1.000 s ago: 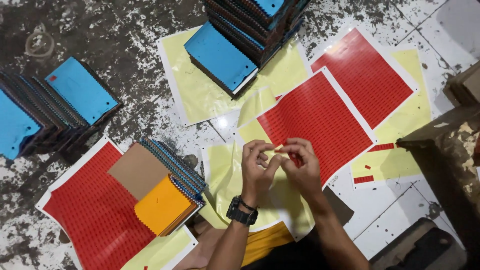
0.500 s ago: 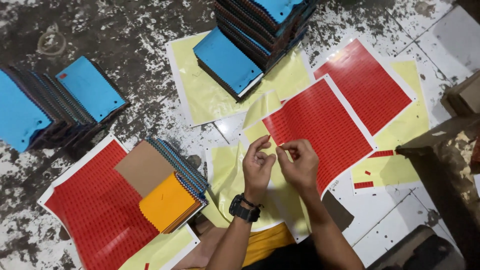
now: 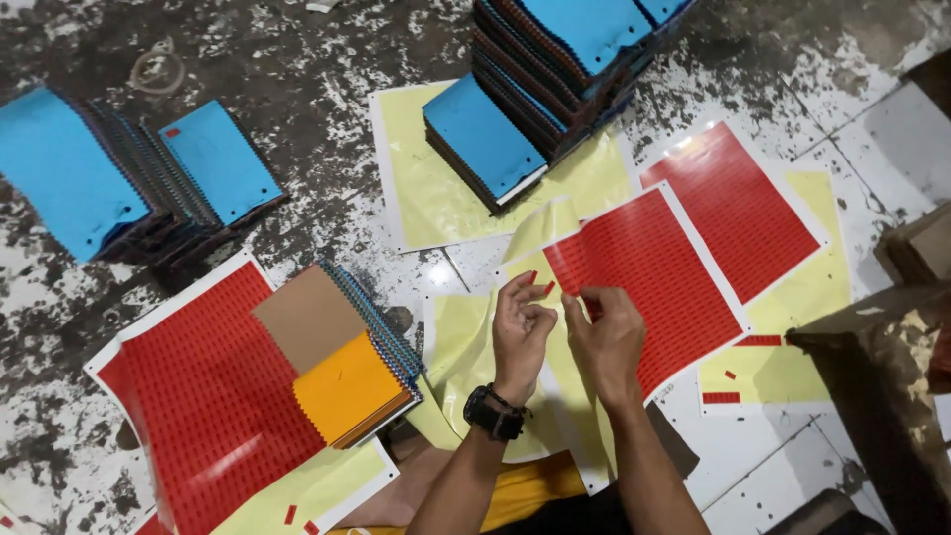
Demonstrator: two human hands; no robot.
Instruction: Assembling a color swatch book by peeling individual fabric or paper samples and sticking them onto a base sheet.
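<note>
- We work on a worn, paint-flecked floor (image 3: 327,59).
- Our left hand (image 3: 520,332) and right hand (image 3: 606,332) pinch small red stickers (image 3: 547,288) over the red sticker sheet (image 3: 649,277).
- Blue notebook stacks (image 3: 555,89) crowd the edges.

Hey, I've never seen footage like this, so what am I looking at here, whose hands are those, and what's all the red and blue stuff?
One camera, worn on a person's head, looks down at their own bare hands over a worn, speckled floor. The left hand, with a black wristwatch, and the right hand pinch small red stickers beside a red sticker sheet. Around them lie more red sheets, yellow backing sheets, piles of blue-covered notebooks and a small pile topped brown and orange.
</note>
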